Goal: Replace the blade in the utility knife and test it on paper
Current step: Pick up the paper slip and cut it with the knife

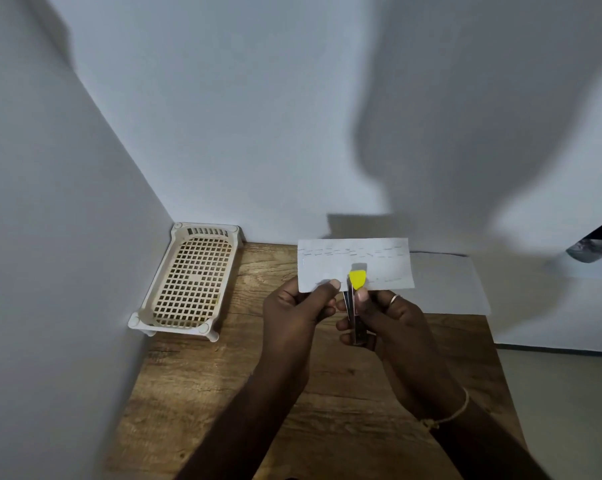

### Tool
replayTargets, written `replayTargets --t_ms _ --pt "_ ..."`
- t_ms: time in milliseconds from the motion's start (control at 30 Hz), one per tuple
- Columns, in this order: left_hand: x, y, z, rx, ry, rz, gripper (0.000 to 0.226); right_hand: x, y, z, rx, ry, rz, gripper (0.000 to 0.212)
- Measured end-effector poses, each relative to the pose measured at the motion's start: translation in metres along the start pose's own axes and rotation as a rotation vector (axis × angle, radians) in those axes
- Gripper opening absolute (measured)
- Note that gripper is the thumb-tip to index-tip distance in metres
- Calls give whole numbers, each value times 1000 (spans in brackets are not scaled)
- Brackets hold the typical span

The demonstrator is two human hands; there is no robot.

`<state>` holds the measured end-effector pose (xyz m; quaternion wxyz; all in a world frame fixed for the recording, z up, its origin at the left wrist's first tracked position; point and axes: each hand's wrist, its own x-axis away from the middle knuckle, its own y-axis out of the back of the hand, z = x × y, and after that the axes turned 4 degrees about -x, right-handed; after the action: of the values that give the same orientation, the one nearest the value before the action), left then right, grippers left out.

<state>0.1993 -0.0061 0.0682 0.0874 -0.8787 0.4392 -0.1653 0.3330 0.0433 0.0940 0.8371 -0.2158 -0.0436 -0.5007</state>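
The step in hand seems to be the test cut. The left hand (294, 308) pinches the lower edge of a thin white slip of paper (355, 263), held up above the wooden table (195, 393). The right hand (384, 320) is closed around the dark utility knife with a yellow tip (356, 299), which meets the paper's lower edge. Next, the blade probably needs a steady push through taut paper. A cream plastic lattice tray (192, 278) stands to the left.

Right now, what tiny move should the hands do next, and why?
Probably draw the utility knife in the right hand down through the paper slip: its yellow tip already meets the lower edge, and the left hand pinches that edge beside it.
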Motion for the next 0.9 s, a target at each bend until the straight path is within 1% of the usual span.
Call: replayTargets --t_ms 267,567,633,767,900 --pt "5 -4 0 15 43 14 17 0 -3 -1 -55 9 -79 44" --pt "7 -5 2 23 52 29 13 0 -1 -2 -48 30 -115 41" --pt "7 -5 0 24 40 55 17 -1 -2 -3 -53 38 -120 41" --pt "7 -9 -10 36 -8 145 33 -2 -5 -6 -63 44 -148 39" --pt "4 -16 -16 -24 -37 73 39 -2 -6 -9 -84 66 -153 36"
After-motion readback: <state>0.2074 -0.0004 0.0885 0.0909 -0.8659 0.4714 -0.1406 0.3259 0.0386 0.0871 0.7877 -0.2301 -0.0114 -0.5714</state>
